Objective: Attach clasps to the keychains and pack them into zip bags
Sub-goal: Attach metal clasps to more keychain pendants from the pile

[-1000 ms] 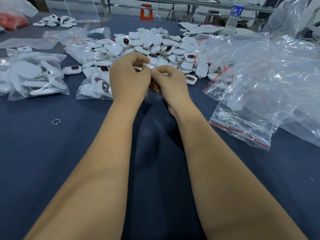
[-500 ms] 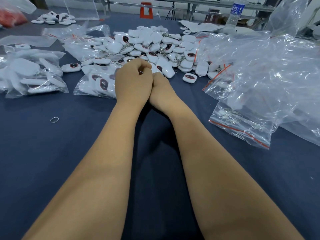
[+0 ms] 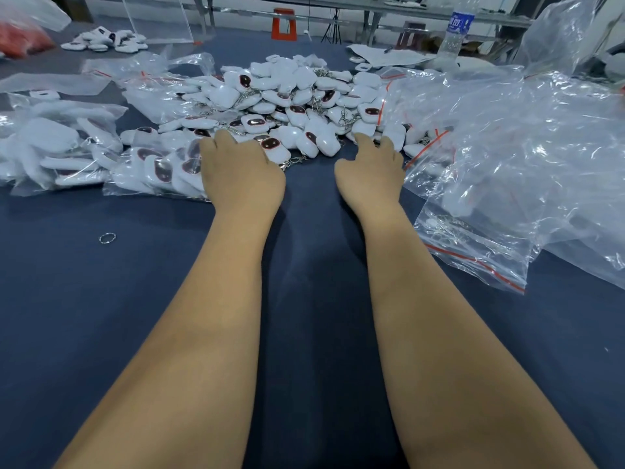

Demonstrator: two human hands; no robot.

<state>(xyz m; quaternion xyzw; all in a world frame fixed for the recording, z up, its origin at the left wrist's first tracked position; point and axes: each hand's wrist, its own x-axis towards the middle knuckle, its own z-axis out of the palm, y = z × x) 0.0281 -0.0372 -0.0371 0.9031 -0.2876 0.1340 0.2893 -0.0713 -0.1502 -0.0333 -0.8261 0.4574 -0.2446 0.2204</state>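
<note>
Head view: filled zip bag [image 3: 159, 170] left on the table [image 3: 101, 299], left hand [image 3: 241, 170] resting on its edge, fingers loosely spread, right hand [image 3: 372, 170] reaching into the loose keychain pile [image 3: 291, 106], fingers extended, likely picking the next one, empty zip bags [image 3: 507, 147] right.

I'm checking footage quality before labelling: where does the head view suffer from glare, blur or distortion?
Head view: glare streaks the crumpled zip bags on the right; both hands, left hand and right hand, look soft at the fingertips; wide-angle stretch enlarges the forearms; the far water bottle is hazy; the keychain pile reads fairly clearly.
</note>
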